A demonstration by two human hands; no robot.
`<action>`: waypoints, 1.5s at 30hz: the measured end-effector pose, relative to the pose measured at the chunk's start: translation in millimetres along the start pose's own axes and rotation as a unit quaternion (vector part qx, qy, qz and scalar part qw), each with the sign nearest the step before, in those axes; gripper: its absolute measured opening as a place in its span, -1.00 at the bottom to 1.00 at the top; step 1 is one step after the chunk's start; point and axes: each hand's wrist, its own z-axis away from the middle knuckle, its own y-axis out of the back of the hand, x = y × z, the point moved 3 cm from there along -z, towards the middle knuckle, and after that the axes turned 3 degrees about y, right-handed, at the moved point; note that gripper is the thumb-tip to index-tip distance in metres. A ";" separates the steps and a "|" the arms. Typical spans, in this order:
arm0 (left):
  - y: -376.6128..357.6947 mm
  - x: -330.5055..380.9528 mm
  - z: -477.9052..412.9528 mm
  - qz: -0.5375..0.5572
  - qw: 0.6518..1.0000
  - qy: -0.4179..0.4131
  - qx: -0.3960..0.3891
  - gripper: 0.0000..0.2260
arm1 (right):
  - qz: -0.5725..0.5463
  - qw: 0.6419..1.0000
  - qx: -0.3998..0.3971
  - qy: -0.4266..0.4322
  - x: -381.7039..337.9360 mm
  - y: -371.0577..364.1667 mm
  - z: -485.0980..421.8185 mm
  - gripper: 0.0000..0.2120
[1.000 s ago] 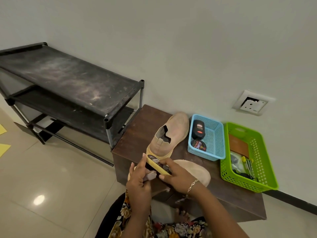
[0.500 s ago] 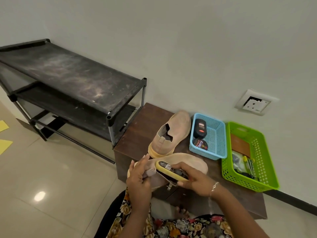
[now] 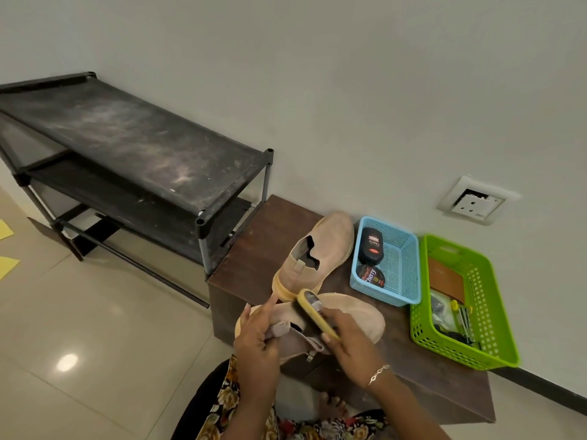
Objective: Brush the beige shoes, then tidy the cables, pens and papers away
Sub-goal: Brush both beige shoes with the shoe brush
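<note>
One beige shoe [image 3: 352,315] lies near the front edge of the dark wooden table [image 3: 254,249]. My left hand [image 3: 257,341] grips its heel end and tongue. In my right hand [image 3: 352,347] is a yellow-backed shoe brush [image 3: 313,312], pressed against the shoe's opening. The second beige shoe [image 3: 320,249] stands behind it on the table, toe toward the wall. A green basket [image 3: 489,306] at the right holds pens, cables and a brown paper or card.
A blue basket [image 3: 403,268] with a black polish bottle and a polish tin sits between shoe and green basket. A black dusty shoe rack [image 3: 127,154] stands left of the table. A wall socket [image 3: 473,201] is above the baskets. Yellow papers [image 3: 6,265] lie on the tiled floor.
The brush went right along the near shoe, then came back left toward its opening. My left hand kept hold of the shoe. The view shifted slightly.
</note>
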 end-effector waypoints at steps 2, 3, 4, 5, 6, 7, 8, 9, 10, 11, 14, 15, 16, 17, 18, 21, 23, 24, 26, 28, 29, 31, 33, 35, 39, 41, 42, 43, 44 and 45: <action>-0.3 1.6 2.0 0.011 1.000 0.000 0.009 -0.56 | 0.084 0.985 0.027 -0.151 42.7 10.3 -4.0 -0.58; -1.2 2.1 2.8 0.016 1.000 0.001 0.011 -0.56 | 0.114 0.971 0.045 -0.204 51.3 15.6 -4.8 -0.57; -2.4 1.9 3.1 0.015 1.000 0.001 0.011 -0.54 | 0.131 0.960 0.064 -0.237 52.0 17.0 -7.5 -0.57; -4.0 -0.8 2.6 0.011 1.000 0.001 0.011 -0.51 | 0.129 0.956 0.078 -0.251 44.0 15.7 -11.0 -0.58; -5.5 -3.4 2.3 0.004 1.000 0.002 0.009 -0.48 | 0.107 0.962 0.074 -0.239 31.1 11.3 -14.9 -0.59; -6.4 -5.1 1.7 -0.003 1.000 0.004 0.011 -0.47 | 0.069 0.976 0.059 -0.196 15.2 4.8 -17.5 -0.62; -6.0 -6.0 0.8 -0.009 1.000 0.003 0.015 -0.49 | 0.022 0.991 0.036 -0.127 -2.7 -1.7 -17.9 -0.64; -5.1 -5.2 -0.1 -0.011 1.000 -0.002 0.017 -0.52 | -0.027 0.998 0.007 -0.056 -20.2 -5.9 -14.5 -0.65; -4.1 -3.5 -0.8 -0.012 1.000 -0.010 0.016 -0.52 | -0.063 0.998 -0.018 -0.002 -31.8 -8.5 -10.3 -0.65; -3.5 -2.3 -1.1 -0.011 1.000 -0.016 0.014 -0.51 | -0.075 0.996 -0.030 0.032 -34.3 -7.8 -9.1 -0.64; -0.2 -2.8 0.1 -0.001 1.000 -0.016 0.019 -0.52 | 0.036 0.998 -0.024 -0.033 1.7 4.1 -15.3 -0.59; 0.7 -4.0 0.1 0.003 1.000 -0.015 0.022 -0.55 | 0.084 0.991 -0.009 -0.099 20.3 10.5 -18.5 -0.58; 0.5 -4.2 0.3 0.006 1.000 -0.015 0.024 -0.58 | 0.119 0.979 0.007 -0.166 35.1 17.7 -19.8 -0.57; 0.5 -3.5 0.7 0.010 0.999 -0.014 0.027 -0.62 | 0.139 0.965 0.021 -0.222 43.3 24.3 -20.3 -0.57; 0.4 -3.3 0.6 0.012 0.999 -0.016 0.030 -0.63 | 0.150 0.954 0.034 -0.257 44.5 26.6 -21.4 -0.57; -2.4 -5.7 -2.6 0.006 0.999 -0.030 0.034 -0.62 | 0.099 0.976 0.019 -0.191 19.5 14.7 -25.6 -0.62; -2.8 -6.5 -4.3 -0.008 0.999 -0.034 0.030 -0.64 | -0.031 0.997 -0.063 -0.044 -6.6 -1.2 -20.4 -0.62; -2.3 -6.9 -5.0 -0.010 0.999 -0.035 0.025 -0.63 | -0.094 0.990 -0.107 0.012 -14.6 -4.2 -16.7 -0.61; -2.0 -6.9 -3.5 -0.008 0.999 -0.031 0.021 -0.55 | -0.137 0.979 -0.145 0.044 -5.1 3.2 -16.4 -0.62; -1.5 -6.0 -2.9 0.002 0.999 -0.022 0.027 -0.53 | -0.030 0.995 -0.096 -0.017 31.8 14.4 -23.9 -0.62; -2.0 -5.5 -3.0 0.003 0.999 -0.019 0.029 -0.54 | 0.064 0.992 -0.056 -0.088 51.6 22.8 -28.7 -0.60; -3.1 -3.9 -3.0 0.000 0.999 -0.022 0.027 -0.58 | 0.191 0.958 0.005 -0.215 70.1 36.5 -32.0 -0.59; -3.7 -4.0 -3.5 -0.002 0.999 -0.023 0.025 -0.59 | 0.141 0.975 0.001 -0.172 57.1 29.0 -34.4 -0.60; -5.4 -5.5 -5.2 -0.010 1.000 -0.013 0.023 -0.61 | 0.009 0.998 -0.067 -0.020 22.5 12.8 -27.3 -0.61; -4.2 -7.5 -4.7 -0.021 0.999 -0.015 0.020 -0.66 | -0.047 0.990 -0.126 0.039 25.0 13.2 -17.0 -0.56; -3.4 -9.9 -3.5 -0.016 0.999 -0.009 0.032 -0.68 | 0.127 0.986 -0.076 -0.081 67.0 30.4 -19.6 -0.52; -4.2 -10.8 -2.7 -0.013 0.999 -0.005 0.037 -0.68 | 0.208 0.966 -0.047 -0.144 77.7 39.5 -16.7 -0.52; -5.3 -11.1 -2.7 -0.013 0.999 -0.006 0.037 -0.69 | 0.264 0.948 -0.025 -0.174 77.9 44.2 -15.3 -0.52; -6.1 -11.1 -3.4 -0.014 0.999 -0.008 0.034 -0.69 | 0.272 0.948 -0.014 -0.167 70.4 42.9 -16.7 -0.53; -7.0 -10.9 -3.8 -0.019 0.999 -0.013 0.028 -0.70 | 0.245 0.961 -0.020 -0.126 56.7 36.7 -17.7 -0.54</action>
